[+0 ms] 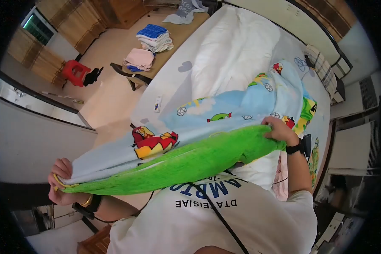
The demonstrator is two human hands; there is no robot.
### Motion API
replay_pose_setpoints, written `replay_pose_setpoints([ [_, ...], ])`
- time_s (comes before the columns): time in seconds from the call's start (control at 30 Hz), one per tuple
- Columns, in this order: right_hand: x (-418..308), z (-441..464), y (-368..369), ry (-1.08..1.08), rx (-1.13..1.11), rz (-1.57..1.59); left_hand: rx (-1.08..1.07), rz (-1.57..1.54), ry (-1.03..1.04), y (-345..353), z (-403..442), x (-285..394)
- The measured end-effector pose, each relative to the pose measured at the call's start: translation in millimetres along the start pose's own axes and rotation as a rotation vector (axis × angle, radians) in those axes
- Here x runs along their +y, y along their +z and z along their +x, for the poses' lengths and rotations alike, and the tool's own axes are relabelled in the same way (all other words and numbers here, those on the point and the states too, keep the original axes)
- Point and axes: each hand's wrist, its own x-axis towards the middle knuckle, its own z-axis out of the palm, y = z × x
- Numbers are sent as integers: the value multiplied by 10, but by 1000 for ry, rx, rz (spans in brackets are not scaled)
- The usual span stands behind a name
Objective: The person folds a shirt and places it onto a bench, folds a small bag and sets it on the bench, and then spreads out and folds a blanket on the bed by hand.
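A light blue blanket (237, 106) with cartoon birds and a green border stretches across the view in front of my chest. My left hand (61, 180) grips its corner at the far left, by a yellow edging. Toward the right, my right hand (278, 129) is closed on the top edge of the green border (178, 163). The border hangs between both hands, close to my white shirt. Beyond it, the rest of the blanket lies bunched on the bed (173, 82).
A white quilt (237, 42) covers the bed's middle. Folded clothes (154, 38) sit on a brown bench (186, 31) at the bed's left side. A red stool (75, 73) stands on the floor, and a plaid pillow (321, 65) lies near the headboard.
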Motion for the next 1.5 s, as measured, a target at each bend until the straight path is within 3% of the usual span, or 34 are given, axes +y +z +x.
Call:
replay_pose_setpoints([
  [0.1, 138, -228, 66, 224, -307, -69, -119, -214, -32, -10, 112, -81],
  [0.13, 198, -325, 128, 143, -255, -277, -155, -206, -27, -5, 158, -104],
  [0.23, 290, -402, 404, 172, -17, -619, -212, -265, -30, 100, 271, -193],
  [0.37, -85, -181, 410, -41, 414, -520, -321, -339, 20, 223, 371, -293],
  [0.47, 177, 118, 570, -168, 353, -561, -382, -377, 27, 333, 453, -274],
  [0.57, 346, 363, 765, -56, 114, -506, -400, -347, 31, 380, 499, -231],
  [0.67, 266, 301, 709, 44, 112, -453, -128, -121, -20, 402, 424, -175],
  [0.93, 449, -334, 314, 138, 285, -413, -160, -204, -42, 118, 433, -327],
  [1.0, 449, -597, -33, 271, 525, -143, -83, -173, -114, 4, 544, -458],
  [1.03, 554, -795, -111, 99, 842, 53, -48, -157, -151, -111, 592, -556],
  [1.07, 641, -978, -264, -16, 1122, 75, -225, -136, -65, -380, 656, -749],
  [1.13, -18, -1550, -760, 57, 1106, 243, 10, 1, 67, -269, 669, -1007],
  [1.17, -9, -1781, -895, -148, 1206, 79, 49, 84, 82, -278, 731, -1119],
  [1.2, -202, -1965, -1002, -181, 1292, 63, 7, 175, 151, -266, 825, -1211],
  [1.23, -169, -2229, -1092, -277, 1355, 38, 33, 155, 114, -189, 903, -1287],
  [1.27, -310, -2385, -1064, -218, 1547, 286, 62, 137, 77, -87, 987, -1350],
  [1.3, -414, -2682, -1117, -290, 1493, 260, 93, 122, 42, 30, 1065, -1394],
  [1.4, -936, -2906, -959, -335, 1715, 264, 181, 395, 57, 756, 1150, -1306],
  [1.5, -1514, -2506, -811, -260, 1703, 74, 197, 551, 150, 1298, 1274, -1318],
])
